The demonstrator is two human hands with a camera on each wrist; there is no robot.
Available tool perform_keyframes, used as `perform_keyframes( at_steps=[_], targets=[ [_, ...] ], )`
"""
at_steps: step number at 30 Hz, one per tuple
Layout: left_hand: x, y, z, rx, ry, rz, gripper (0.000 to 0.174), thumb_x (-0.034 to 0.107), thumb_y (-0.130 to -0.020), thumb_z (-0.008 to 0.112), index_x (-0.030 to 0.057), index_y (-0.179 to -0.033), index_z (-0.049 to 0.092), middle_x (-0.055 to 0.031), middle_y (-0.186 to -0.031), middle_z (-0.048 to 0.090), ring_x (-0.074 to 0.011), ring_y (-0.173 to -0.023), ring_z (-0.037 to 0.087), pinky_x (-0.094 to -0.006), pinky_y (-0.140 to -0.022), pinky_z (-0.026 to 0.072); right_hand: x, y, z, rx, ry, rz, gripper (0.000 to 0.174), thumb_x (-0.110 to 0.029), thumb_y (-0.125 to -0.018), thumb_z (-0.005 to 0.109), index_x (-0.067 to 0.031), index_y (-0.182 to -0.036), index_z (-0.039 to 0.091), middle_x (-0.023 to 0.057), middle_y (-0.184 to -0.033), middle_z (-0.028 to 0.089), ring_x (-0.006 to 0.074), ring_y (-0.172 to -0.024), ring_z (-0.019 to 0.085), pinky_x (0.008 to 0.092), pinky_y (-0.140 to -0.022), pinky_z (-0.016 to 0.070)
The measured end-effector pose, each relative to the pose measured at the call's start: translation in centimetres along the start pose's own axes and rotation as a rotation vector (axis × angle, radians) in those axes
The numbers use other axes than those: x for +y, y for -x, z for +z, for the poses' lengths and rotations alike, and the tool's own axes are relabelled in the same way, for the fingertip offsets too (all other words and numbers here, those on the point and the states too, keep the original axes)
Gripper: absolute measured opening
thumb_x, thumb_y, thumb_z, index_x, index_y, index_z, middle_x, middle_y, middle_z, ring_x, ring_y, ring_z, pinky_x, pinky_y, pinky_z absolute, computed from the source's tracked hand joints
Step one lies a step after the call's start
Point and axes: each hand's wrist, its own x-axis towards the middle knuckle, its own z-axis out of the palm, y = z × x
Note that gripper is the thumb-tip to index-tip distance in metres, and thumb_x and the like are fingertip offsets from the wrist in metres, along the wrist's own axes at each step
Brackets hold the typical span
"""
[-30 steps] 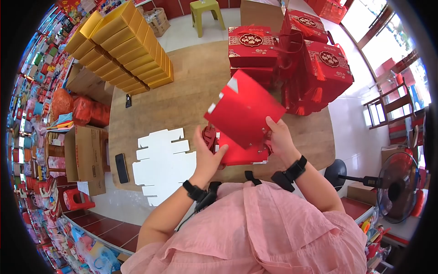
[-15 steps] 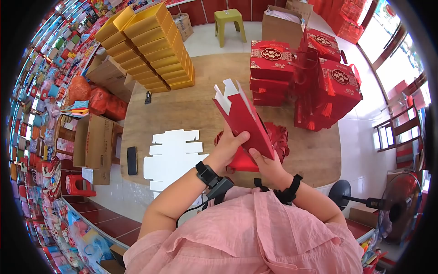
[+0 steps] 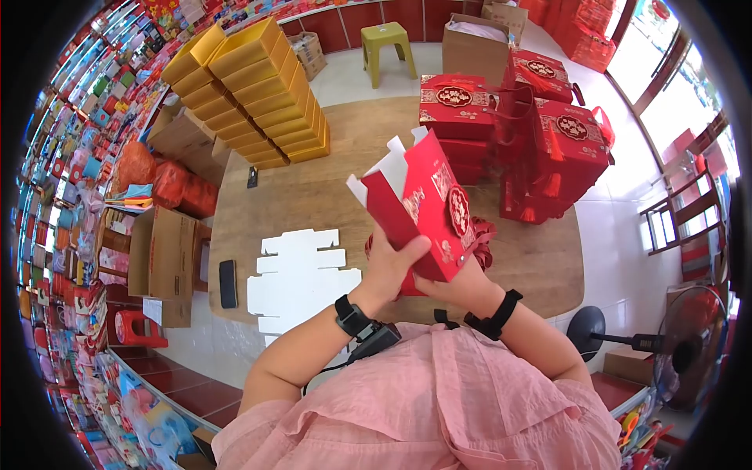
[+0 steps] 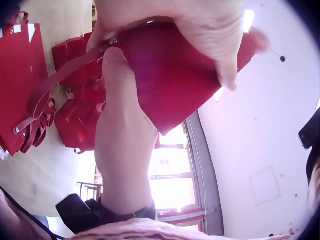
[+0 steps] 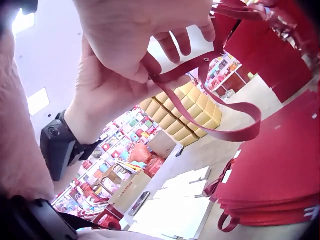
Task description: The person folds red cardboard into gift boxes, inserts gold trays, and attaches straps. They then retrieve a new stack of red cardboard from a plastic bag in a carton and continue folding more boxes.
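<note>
Both hands hold a red gift box (image 3: 439, 205) above the near side of the table, its white-lined flaps standing up at the raised end. My left hand (image 3: 389, 266) grips the box's left side, thumb across the red panel. At the lower right end, my right hand (image 3: 464, 288) holds the box from below, with its thumb against the panel in the left wrist view. A red ribbon handle (image 5: 240, 134) hangs in a loop from the box. Beneath lies a pile of flat red boxes (image 5: 270, 170) with more ribbon loops, mostly hidden in the head view.
White die-cut card sheets (image 3: 298, 278) lie to the left, beside a phone (image 3: 228, 283). Stacked gold boxes (image 3: 266, 94) rise at the far left of the table. Finished red gift boxes (image 3: 572, 149) with tassels crowd the far right. A fan (image 3: 685, 348) stands at the right.
The flattened red box was lifted off the pile by the right hand, then both hands took hold. It has widened from a narrow shape, and its printed front has turned into sight.
</note>
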Motion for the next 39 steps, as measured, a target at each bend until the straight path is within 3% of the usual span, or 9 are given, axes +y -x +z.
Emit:
perform_keyframes(
  at_steps=[3,8,11,14,18,19,29,35,39],
  targets=[
    [1.1,-1.4,-0.6,0.365,0.1,-0.097,0.029,0.011,-0.087,0.065,-0.0014,-0.111,0.056,-0.0094,-0.101,0.064,-0.0173,-0.088,0.063,-0.031,-0.077,0.0533,-0.1,1.2,-0.1,-0.039,0.206,-0.119,0.045,-0.012,-0.075,0.064,-0.0051,-0.118,0.055,0.0154,-0.115,0.057,0.0333,-0.107,0.055,0.0434,-0.089,0.0452],
    [3.3,-2.0,-4.7,0.206,-0.165,-0.025,0.025,0.015,-0.087,0.066,-0.0014,-0.105,0.061,-0.0074,-0.094,0.066,-0.013,-0.08,0.063,-0.028,-0.072,0.0528,3.1,4.7,-3.4,0.072,0.04,0.039,0.056,-0.01,-0.074,0.069,-0.0058,-0.126,0.049,0.0163,-0.123,0.052,0.0285,-0.11,0.053,0.036,-0.095,0.0424],
    [3.3,-1.1,-4.9,0.007,-0.375,-0.123,0.024,0.016,-0.087,0.066,-0.0002,-0.105,0.063,-0.0058,-0.092,0.067,-0.0111,-0.08,0.062,-0.0268,-0.071,0.0519,2.2,0.2,-5.4,0.503,-0.69,0.231,0.068,-0.015,-0.079,0.072,-0.0042,-0.136,0.036,0.0133,-0.13,0.048,0.0183,-0.119,0.046,0.0328,-0.098,0.0398],
    [2.8,-1.3,-4.2,-0.078,-0.373,-0.125,0.022,0.015,-0.087,0.066,0.0002,-0.103,0.064,-0.0055,-0.092,0.067,-0.011,-0.081,0.061,-0.0265,-0.076,0.0507,4.9,1.0,-5.5,0.178,-1.328,0.414,0.047,-0.012,-0.085,0.066,0.0015,-0.127,0.048,0.0082,-0.118,0.059,0.0144,-0.106,0.056,0.0325,-0.093,0.0445],
    [-2.7,-2.6,-5.4,0.067,-0.54,0.196,0.08,0.011,-0.072,0.078,0.0032,-0.136,0.032,-0.0155,-0.126,0.048,-0.0223,-0.114,0.049,-0.0348,-0.099,0.0397,5.9,2.1,-2.4,0.308,-0.957,0.533,0.045,-0.002,-0.086,0.061,-0.0024,-0.129,0.048,0.0048,-0.114,0.06,0.0127,-0.104,0.055,0.0303,-0.095,0.0427],
    [-3.1,-2.4,-5.9,0.035,-0.676,0.01,0.104,0.011,-0.065,0.083,0.0063,-0.143,0.013,-0.0183,-0.136,0.037,-0.026,-0.124,0.041,-0.0371,-0.104,0.035,6.4,2.3,-1.7,0.281,-0.932,0.441,0.05,0.0,-0.084,0.062,-0.004,-0.131,0.045,0.0056,-0.119,0.055,0.0135,-0.109,0.052,0.0302,-0.098,0.0403],
    [-7.6,-0.9,-6.9,-0.011,-0.734,0.24,0.066,0.001,-0.07,0.077,0.0095,-0.123,0.037,-0.0137,-0.125,0.043,-0.0262,-0.112,0.05,-0.0335,-0.097,0.0425,9.3,4.3,0.4,0.216,-0.722,0.391,0.059,0.003,-0.076,0.069,-0.0077,-0.128,0.042,0.0072,-0.125,0.047,0.0175,-0.119,0.044,0.0317,-0.102,0.0352],
    [-7.7,-1.3,-8.7,-0.26,-0.734,0.082,0.06,-0.004,-0.07,0.074,0.0086,-0.117,0.039,-0.0117,-0.127,0.037,-0.0219,-0.118,0.045,-0.0336,-0.1,0.0395,10.7,4.1,-0.8,0.08,-0.268,0.117,0.049,-0.004,-0.07,0.074,-0.0091,-0.112,0.048,0.0098,-0.12,0.046,0.0244,-0.115,0.045,0.0342,-0.099,0.0347],
    [-6.0,-0.6,-6.3,-0.097,-0.397,-0.062,0.058,-0.007,-0.072,0.071,0.0084,-0.117,0.039,-0.012,-0.129,0.035,-0.0229,-0.119,0.044,-0.0344,-0.102,0.0381,10.1,3.4,-1.4,0.088,-0.286,0.136,0.052,-0.004,-0.068,0.075,-0.0073,-0.113,0.049,0.0118,-0.118,0.045,0.0289,-0.114,0.046,0.0362,-0.098,0.0367]
  ],
)
